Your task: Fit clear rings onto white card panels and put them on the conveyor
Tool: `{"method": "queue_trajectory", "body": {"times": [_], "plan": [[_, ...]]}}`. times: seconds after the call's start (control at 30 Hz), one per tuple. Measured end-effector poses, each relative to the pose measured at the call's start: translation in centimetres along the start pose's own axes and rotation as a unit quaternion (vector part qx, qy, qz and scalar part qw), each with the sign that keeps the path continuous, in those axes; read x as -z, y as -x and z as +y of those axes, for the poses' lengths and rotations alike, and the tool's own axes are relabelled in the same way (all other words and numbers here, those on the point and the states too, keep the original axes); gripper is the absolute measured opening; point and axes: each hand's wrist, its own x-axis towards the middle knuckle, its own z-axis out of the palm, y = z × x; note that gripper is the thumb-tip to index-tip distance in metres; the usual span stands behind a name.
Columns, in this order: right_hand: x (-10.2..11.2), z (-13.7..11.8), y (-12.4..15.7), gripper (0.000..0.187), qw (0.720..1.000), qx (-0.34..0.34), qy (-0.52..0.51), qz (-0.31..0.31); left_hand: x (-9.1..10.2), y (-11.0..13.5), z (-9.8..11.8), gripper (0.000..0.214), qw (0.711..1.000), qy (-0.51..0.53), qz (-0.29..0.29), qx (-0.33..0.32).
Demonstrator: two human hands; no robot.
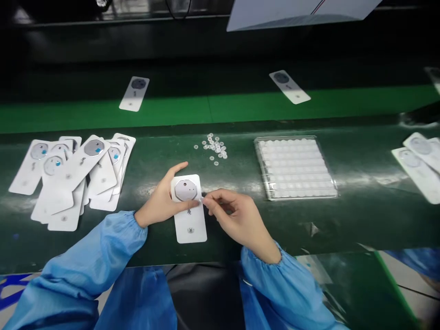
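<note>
A white card (190, 219) with a grey round patch near its top lies on the dark green bench in front of me. My left hand (161, 201) rests on the card's left side, thumb across it and forefinger stretched along its top edge, pinning it down. My right hand (237, 217) is pinched at the card's right edge beside the patch; whatever sits between the fingertips is too small to name. A loose heap of small clear round pieces (215, 147) lies just beyond the card.
A fanned pile of similar cards (74, 176) lies at the left. A clear plastic tray (295, 167) with rows of small pieces stands at the right, more cards (419, 162) past it. Two single cards (134, 94) (289, 87) lie on the green belt behind.
</note>
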Motion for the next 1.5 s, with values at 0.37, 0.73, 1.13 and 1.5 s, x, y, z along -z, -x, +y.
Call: {"method": "queue_trajectory", "body": {"times": [0.37,0.73,1.13,1.5], "plan": [[-0.9,0.4,-1.3,0.024,0.996,0.007,0.094,-0.01,-0.6,0.4,-0.2,0.114,0.997,-0.065,-0.012,-0.049],[-0.9,0.0,-1.4,0.026,0.994,-0.01,0.108,-0.013,-0.7,0.5,-0.6,0.117,0.999,-0.017,-0.007,-0.051],[-0.5,-0.8,-2.3,0.032,0.994,-0.053,0.099,-0.016,-0.6,0.5,-1.1,0.122,0.998,-0.018,-0.011,-0.063],[-0.5,0.1,-2.3,0.039,0.999,-0.037,-0.01,-0.017,-0.4,0.3,-0.8,0.097,0.996,0.084,0.021,-0.011]]}}
